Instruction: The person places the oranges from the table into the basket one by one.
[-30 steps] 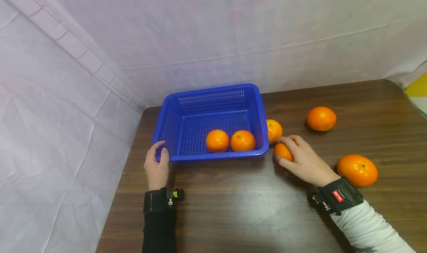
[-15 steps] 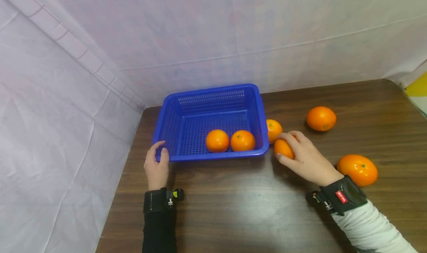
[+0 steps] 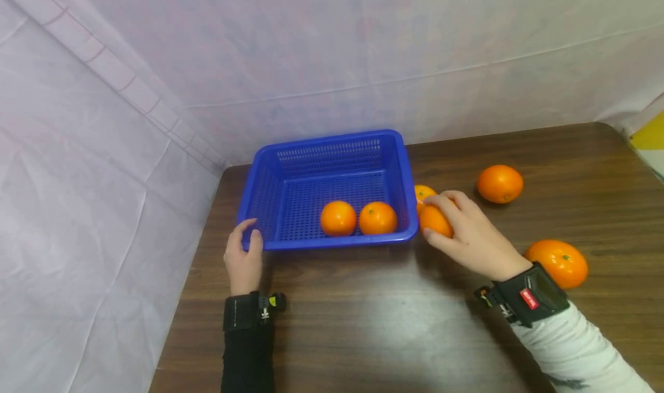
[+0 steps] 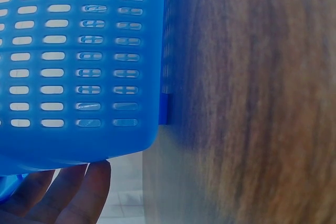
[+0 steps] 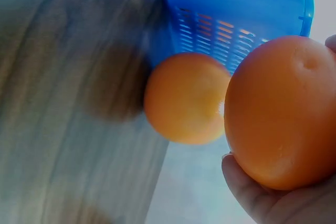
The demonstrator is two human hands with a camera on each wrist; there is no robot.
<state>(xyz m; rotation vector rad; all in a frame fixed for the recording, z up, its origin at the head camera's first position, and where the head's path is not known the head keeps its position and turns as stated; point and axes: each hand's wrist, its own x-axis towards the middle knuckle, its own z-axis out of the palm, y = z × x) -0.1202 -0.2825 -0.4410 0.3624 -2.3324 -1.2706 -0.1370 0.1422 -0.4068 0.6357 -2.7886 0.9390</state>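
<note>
In the head view my left hand [image 3: 244, 263] grips the near left corner of a blue plastic basket [image 3: 321, 245], thumb and forefinger at the rim. The left wrist view shows its fingers [image 4: 86, 192] against the basket's slotted wall [image 4: 144, 66]. My right hand [image 3: 477, 237] holds an orange [image 3: 436, 221] just outside the basket's right side; in the right wrist view this orange [image 5: 283, 114] is raised off the table between thumb and fingers. Another orange [image 3: 422, 193] sits behind it against the basket, partly hidden. Two oranges, one left [image 3: 338, 219] and one right [image 3: 378, 218], lie inside.
The basket stands on a brown wood-grain table [image 3: 363, 324]. Toward the right lie two more oranges, one far back [image 3: 500, 184] and a larger one [image 3: 557, 263] beside my right wrist. White cloth [image 3: 311, 47] hangs behind and to the left.
My right hand has lifted the orange from the table and moved it slightly back and left, toward the basket's right rim. My left hand and the basket have stayed put.
</note>
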